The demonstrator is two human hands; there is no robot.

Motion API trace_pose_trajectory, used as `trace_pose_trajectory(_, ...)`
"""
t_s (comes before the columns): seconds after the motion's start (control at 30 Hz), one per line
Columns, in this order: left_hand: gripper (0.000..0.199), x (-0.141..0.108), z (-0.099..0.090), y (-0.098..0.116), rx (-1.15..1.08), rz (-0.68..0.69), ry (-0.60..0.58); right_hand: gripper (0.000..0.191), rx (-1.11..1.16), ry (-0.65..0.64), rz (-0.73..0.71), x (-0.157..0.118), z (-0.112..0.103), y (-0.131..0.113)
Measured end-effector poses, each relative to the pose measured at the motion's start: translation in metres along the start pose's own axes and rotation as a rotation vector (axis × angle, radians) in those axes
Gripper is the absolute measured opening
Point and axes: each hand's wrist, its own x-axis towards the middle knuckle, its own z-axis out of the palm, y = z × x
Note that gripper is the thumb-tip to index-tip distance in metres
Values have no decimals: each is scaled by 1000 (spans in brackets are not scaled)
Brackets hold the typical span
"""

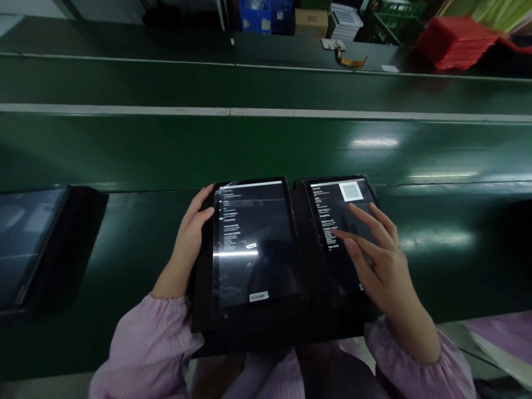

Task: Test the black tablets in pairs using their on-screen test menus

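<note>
Two dark tablets lie side by side on a black base in front of me. The left tablet (257, 271) shows lines of white text and has a small barcode label (258, 296) near its lower edge. My left hand (192, 233) grips its upper left edge, thumb on the front. On the right tablet (341, 271) are text lines and a white square code (351, 191). My right hand (380, 249) is over that screen, fingers spread, with the index fingertip at the text; whether it touches the glass I cannot tell.
Another tablet (29, 244) lies on a black base at the far left of the green bench (137, 221). Beyond a white strip, a shelf holds an orange ribbon cable (351, 62) and a red stack (455, 41). Blue bins (255, 16) and a cardboard box (311, 23) stand behind.
</note>
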Motion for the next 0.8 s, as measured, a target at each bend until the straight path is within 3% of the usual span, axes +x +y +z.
trace_pose_trajectory(0.13,53,3,-5,-7,19,48,-20,37,13,-77,-66,1,3,-2)
trace_pose_trajectory(0.23,57,6,-8,-10,39,42,-41,37,-26,-51,-91,2,1,5)
trace_pose_trajectory(0.43,61,6,-9,-16,88,95,-73,32,-29,53,48,2,-11,13)
trace_pose_trajectory(0.63,75,12,-9,-6,246,45,-98,28,-45,81,67,9,-13,15)
trace_pose_trajectory(0.8,53,21,-1,8,126,-32,-8,35,-124,20,14,33,-4,35)
